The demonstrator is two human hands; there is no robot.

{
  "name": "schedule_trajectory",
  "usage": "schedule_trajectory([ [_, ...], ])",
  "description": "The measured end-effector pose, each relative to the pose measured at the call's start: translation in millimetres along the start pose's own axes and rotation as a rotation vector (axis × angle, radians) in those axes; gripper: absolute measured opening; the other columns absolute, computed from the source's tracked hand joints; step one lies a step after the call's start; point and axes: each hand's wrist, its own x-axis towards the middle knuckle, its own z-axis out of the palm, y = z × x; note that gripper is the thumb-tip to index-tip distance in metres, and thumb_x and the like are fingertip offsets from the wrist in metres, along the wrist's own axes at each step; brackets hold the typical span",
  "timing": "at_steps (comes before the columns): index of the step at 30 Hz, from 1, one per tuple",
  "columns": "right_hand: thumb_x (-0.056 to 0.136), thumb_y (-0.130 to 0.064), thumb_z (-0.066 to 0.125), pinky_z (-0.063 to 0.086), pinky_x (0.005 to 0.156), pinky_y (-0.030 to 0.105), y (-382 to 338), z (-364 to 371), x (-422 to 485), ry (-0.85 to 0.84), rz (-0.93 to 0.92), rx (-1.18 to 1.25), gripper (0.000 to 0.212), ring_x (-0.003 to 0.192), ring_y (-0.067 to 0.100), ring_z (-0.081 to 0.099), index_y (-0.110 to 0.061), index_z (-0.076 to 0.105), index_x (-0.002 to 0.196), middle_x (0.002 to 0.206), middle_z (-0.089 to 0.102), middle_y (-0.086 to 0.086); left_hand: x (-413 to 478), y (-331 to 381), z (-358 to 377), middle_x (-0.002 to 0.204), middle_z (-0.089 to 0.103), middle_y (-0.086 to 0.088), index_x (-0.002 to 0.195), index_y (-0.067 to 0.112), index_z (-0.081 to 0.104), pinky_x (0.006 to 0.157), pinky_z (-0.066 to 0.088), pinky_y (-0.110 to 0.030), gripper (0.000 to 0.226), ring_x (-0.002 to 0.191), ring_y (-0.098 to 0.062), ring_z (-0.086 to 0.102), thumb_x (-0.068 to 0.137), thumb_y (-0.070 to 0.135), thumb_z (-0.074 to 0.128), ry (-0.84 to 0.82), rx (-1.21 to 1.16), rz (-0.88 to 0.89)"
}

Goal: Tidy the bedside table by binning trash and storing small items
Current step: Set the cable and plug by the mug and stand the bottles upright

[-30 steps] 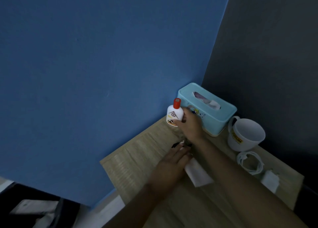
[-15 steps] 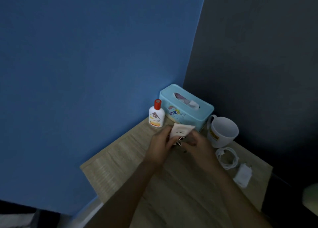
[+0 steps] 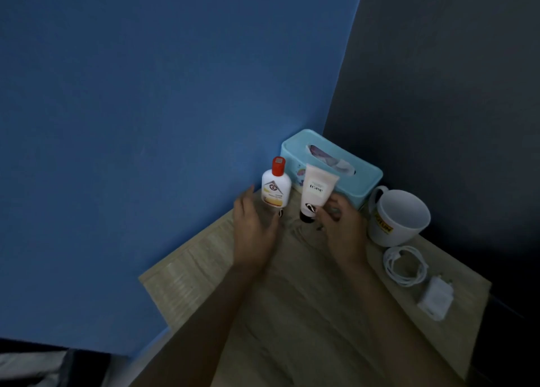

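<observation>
Now right hand (image 3: 340, 224) grips tube (image 3: 317, 192) upright, cap down, by tissue box (image 3: 365, 182), left hand (image 3: 252, 226) open & empty; next prob needs letting go w/o tipping it.

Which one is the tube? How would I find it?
Find the light blue tissue box in the corner. The tube stands before it on its black cap, the right hand touching it. Unlike the red-capped bottle beside it, it is flat-topped and cream.

- Cream tube (image 3: 317, 192) now stood cap-down on the surface (image 3: 306, 299) beside the tissue box (image 3: 362, 182), gripped by the right hand (image 3: 343, 226) alone.
- Left hand (image 3: 254, 229) released from the tube, spread open near the red-capped bottle (image 3: 275, 186).
</observation>
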Motion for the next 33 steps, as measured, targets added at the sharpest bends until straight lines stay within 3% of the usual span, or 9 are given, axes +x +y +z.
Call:
schedule_trajectory([
  [4,0.087,-0.013,0.065,0.057,0.085,0.034,2.3,7.9,-1.6,0.07,-0.011,-0.006,0.03,0.099,0.009,0.066,-0.015,0.064,0.117,0.111,0.071,0.002,12.5,-2.2,6.7,0.152,0.033,-0.009,0.148,0.01,0.024,0.113,0.023,-0.035,0.077,0.137,-0.025,0.031,0.086,0.034,0.065,-0.052,0.082,-0.048],
  [10,0.087,-0.012,0.065,0.051,0.079,0.012,14.5,17.3,-7.3,0.086,-0.031,0.001,0.028,0.091,0.002,0.065,-0.014,0.067,0.115,0.104,0.072,-0.002,24.2,-12.2,18.1,0.139,0.052,-0.007,0.145,0.011,0.035,0.1,0.036,-0.033,0.067,0.121,-0.025,0.043,0.087,0.032,0.062,-0.075,0.143,0.018],
  [15,0.087,-0.011,0.064,0.057,0.084,0.032,26.0,22.5,-6.1,0.096,-0.018,-0.009,0.029,0.09,0.007,0.068,-0.015,0.068,0.115,0.103,0.073,-0.002,30.2,-14.3,22.9,0.137,0.054,-0.009,0.144,0.009,0.037,0.101,0.038,-0.035,0.067,0.119,-0.027,0.046,0.087,0.029,0.064,-0.078,0.157,0.047],
  [19,0.088,-0.011,0.063,0.055,0.087,0.029,26.3,23.7,-6.7,0.096,-0.02,-0.018,0.03,0.093,0.005,0.067,-0.016,0.067,0.117,0.106,0.072,-0.004,34.8,-15.2,26.4,0.131,0.058,-0.006,0.14,0.012,0.044,0.095,0.039,-0.031,0.063,0.115,-0.025,0.046,0.083,0.029,0.067,-0.055,0.167,0.06],
  [24,0.086,-0.022,0.063,0.057,0.083,0.042,33.3,26.6,-3.5,0.088,-0.026,-0.031,0.029,0.094,0.009,0.068,-0.022,0.067,0.115,0.104,0.073,-0.004,37.3,-11.7,32.5,0.124,0.062,-0.005,0.135,0.013,0.048,0.088,0.039,-0.026,0.06,0.113,-0.023,0.046,0.082,0.027,0.069,-0.023,0.168,0.052],
  [33,0.087,-0.018,0.064,0.057,0.085,0.039,35.4,27.1,-2.0,0.09,-0.048,-0.08,0.028,0.094,0.007,0.068,-0.021,0.068,0.114,0.104,0.073,-0.005,35.8,-10.5,33.5,0.123,0.062,-0.008,0.134,0.012,0.049,0.084,0.033,-0.022,0.06,0.111,-0.025,0.05,0.081,0.025,0.071,-0.014,0.108,0.046],
])
